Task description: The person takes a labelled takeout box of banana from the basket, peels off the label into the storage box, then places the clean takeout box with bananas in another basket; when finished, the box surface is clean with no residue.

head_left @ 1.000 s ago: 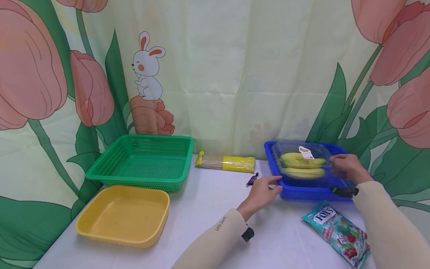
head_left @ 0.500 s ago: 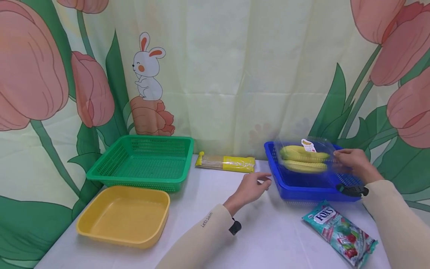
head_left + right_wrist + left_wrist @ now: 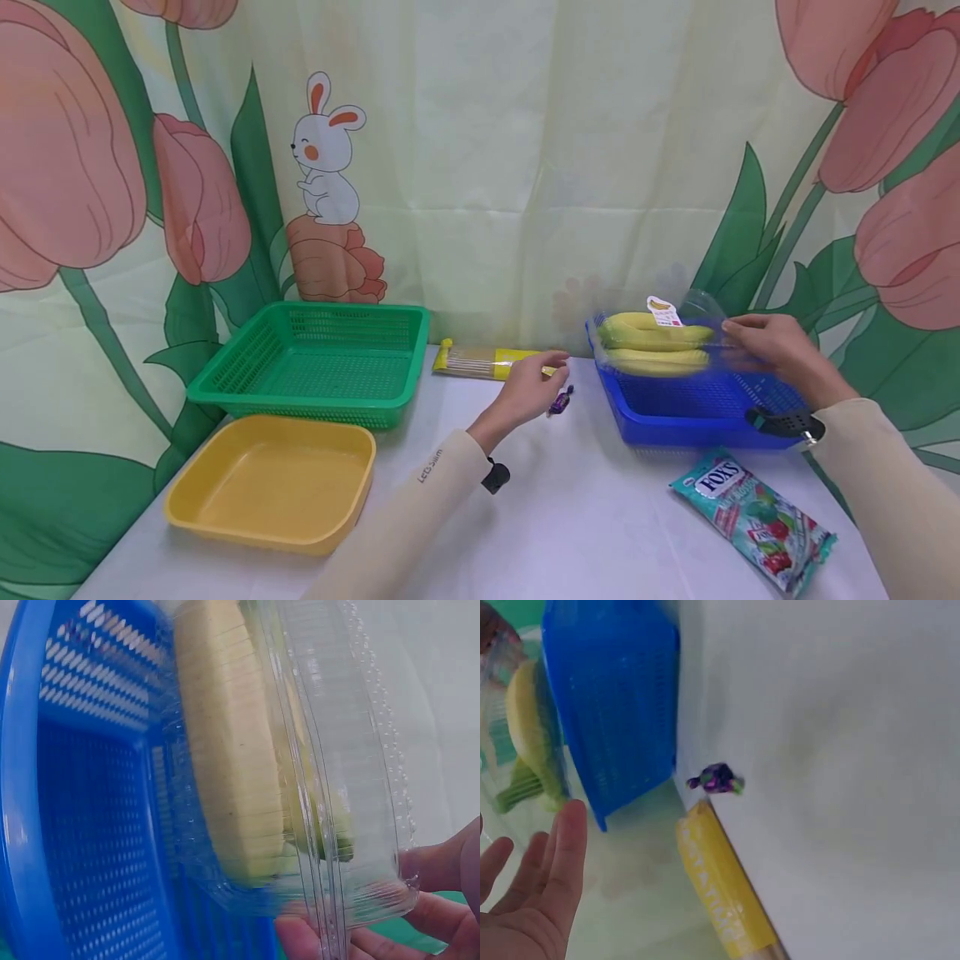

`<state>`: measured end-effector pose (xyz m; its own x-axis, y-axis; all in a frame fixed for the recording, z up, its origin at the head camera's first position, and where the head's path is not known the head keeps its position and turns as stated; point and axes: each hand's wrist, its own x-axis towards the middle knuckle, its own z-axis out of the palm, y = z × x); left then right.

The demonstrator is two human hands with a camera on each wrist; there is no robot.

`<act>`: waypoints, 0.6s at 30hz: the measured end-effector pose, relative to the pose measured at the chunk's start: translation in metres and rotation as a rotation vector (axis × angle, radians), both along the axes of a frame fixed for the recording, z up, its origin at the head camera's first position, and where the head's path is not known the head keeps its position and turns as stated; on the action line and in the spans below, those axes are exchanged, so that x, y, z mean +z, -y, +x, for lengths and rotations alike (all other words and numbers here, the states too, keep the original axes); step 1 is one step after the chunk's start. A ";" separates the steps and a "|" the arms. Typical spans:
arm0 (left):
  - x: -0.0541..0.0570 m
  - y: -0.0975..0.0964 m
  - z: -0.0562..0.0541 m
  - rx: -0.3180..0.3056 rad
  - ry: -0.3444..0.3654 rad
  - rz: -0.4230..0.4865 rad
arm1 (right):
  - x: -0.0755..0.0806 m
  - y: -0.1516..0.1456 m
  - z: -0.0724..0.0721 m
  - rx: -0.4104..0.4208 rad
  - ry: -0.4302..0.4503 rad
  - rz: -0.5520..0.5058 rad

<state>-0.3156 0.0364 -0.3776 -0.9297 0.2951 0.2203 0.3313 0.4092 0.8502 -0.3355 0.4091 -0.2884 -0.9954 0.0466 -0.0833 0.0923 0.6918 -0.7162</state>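
Note:
A clear plastic box of bananas [image 3: 656, 360], with a banana sticker on its lid, hangs over the back left of the blue basket [image 3: 705, 433]. My right hand [image 3: 783, 350] grips its right end; in the right wrist view the fingers [image 3: 298, 937] wrap that end of the box [image 3: 232, 772]. My left hand [image 3: 525, 389] hovers with nothing in it, fingers loosely spread, in front of the yellow pasta packet [image 3: 468, 362]. Just right of it on the table lies a small purple wrapped candy [image 3: 559, 402], also seen in the left wrist view beside the packet [image 3: 724, 889].
A green basket [image 3: 330, 412] stands at the back left, with a yellow tray [image 3: 273, 483] in front of it. A teal Fox's candy bag [image 3: 753, 521] lies at the front right. A printed curtain [image 3: 480, 167] hangs behind the table.
My right hand has lifted the banana box out of the blue basket and moved it back and left. My left hand has left the basket's rim and moved left.

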 end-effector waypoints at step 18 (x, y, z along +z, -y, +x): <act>0.028 0.027 -0.007 0.052 0.100 0.193 | -0.001 0.074 0.017 0.075 -0.039 -0.128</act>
